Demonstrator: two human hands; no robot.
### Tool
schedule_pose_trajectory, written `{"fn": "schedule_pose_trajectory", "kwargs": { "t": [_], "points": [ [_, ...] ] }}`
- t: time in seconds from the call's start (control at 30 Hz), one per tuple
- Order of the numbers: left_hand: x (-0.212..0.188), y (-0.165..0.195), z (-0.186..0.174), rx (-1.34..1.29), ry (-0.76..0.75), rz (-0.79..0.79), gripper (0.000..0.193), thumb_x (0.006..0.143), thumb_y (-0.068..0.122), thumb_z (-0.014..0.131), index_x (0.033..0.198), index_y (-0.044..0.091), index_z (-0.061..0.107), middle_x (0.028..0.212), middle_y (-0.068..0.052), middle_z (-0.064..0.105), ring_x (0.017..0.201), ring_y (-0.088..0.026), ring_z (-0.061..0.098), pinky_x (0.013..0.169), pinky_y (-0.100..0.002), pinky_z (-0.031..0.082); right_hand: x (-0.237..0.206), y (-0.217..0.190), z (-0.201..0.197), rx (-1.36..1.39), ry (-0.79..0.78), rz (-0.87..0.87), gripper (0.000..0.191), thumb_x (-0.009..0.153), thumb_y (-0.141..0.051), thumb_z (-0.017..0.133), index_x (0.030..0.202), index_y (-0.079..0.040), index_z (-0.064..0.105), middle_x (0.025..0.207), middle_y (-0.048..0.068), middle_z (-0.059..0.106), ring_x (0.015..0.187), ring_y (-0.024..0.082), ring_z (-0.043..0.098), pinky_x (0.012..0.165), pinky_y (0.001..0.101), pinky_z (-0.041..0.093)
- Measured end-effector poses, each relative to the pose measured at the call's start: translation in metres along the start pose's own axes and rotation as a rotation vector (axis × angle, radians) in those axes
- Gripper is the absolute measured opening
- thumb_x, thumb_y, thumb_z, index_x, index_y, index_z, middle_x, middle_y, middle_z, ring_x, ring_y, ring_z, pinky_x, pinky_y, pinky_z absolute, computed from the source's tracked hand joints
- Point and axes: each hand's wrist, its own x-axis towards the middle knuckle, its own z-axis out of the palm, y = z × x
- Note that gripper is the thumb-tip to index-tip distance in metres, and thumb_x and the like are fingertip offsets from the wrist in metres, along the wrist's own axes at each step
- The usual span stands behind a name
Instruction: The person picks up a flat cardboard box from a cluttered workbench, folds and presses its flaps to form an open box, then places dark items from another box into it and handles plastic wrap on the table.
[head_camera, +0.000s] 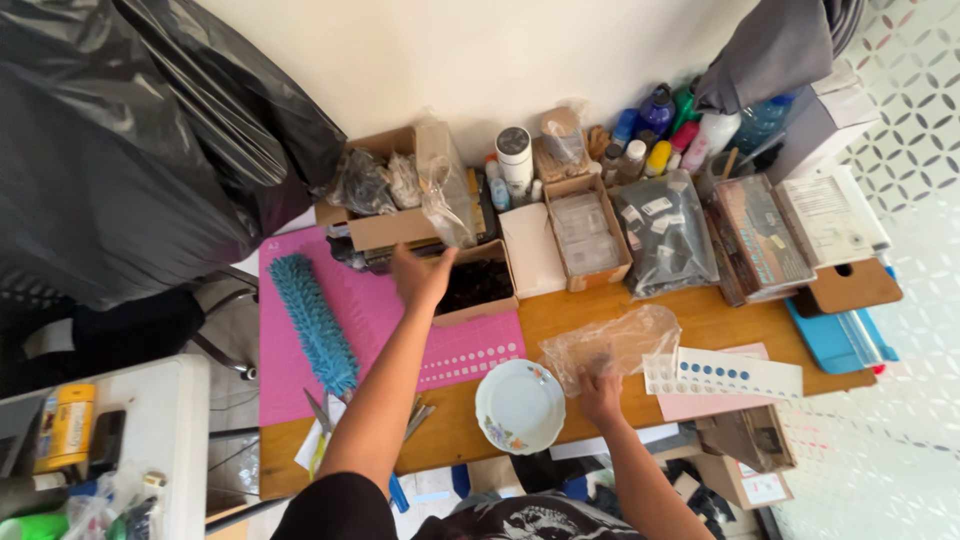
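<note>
Crowded wooden worktable (600, 320), boxes and bottles packed along twelve o'clock. Left hand (420, 275) stretched out, fingers spread wide, over small cardboard box (478, 288) of dark bits at eleven o'clock. Right hand (600, 392) pinching clear plastic bag (610, 342) at centre. Likely snag: bag dragging into white plate (520, 406) near six o'clock edge. Scant free room beside pink mat (370, 330).
</note>
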Motion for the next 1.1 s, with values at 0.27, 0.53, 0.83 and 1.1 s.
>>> {"fn": "schedule_pose_trajectory", "kwargs": {
  "t": [0.27,0.53,0.83,1.1],
  "points": [
    [-0.024,-0.069,-0.002,0.106,-0.238,0.083,0.040,0.086,0.008,0.054,0.124,0.003,0.065,0.118,-0.026,0.070,0.112,-0.045,0.065,0.097,-0.049,0.051,0.002,-0.005,0.000,-0.021,0.012,-0.037,0.061,0.098,-0.028,0.069,0.146,0.000,0.044,0.131,0.022,0.062,0.122,0.041,0.054,0.107,0.0477,0.041],
    [-0.024,-0.057,-0.051,0.116,-0.295,0.382,0.039,0.089,0.015,0.062,0.126,0.002,0.063,0.117,-0.028,0.067,0.109,-0.046,0.064,0.093,-0.049,0.052,0.000,-0.003,-0.037,0.672,-0.106,0.367,0.065,0.098,-0.035,0.068,0.148,-0.001,0.046,0.122,-0.002,0.067,0.111,0.010,0.061,0.093,0.0274,0.049],
    [0.013,0.054,-0.037,0.170,-0.656,0.633,0.035,0.091,0.011,0.059,0.124,0.013,0.071,0.121,-0.020,0.070,0.111,-0.039,0.066,0.095,-0.045,0.053,-0.026,-0.005,-0.048,0.636,0.197,0.562,0.054,0.096,-0.020,0.071,0.140,0.000,0.048,0.098,0.009,0.066,0.084,0.016,0.060,0.069,0.0298,0.048],
    [0.053,0.134,0.045,0.331,-0.569,0.462,0.061,0.085,0.000,0.060,0.144,0.013,0.052,0.123,-0.026,0.065,0.114,-0.043,0.062,0.093,-0.048,0.052,-0.038,0.024,-0.048,0.663,0.117,0.663,0.056,0.096,-0.021,0.065,0.144,-0.005,0.043,0.117,0.010,0.067,0.097,0.019,0.069,0.076,0.0335,0.054]
  ]
}}
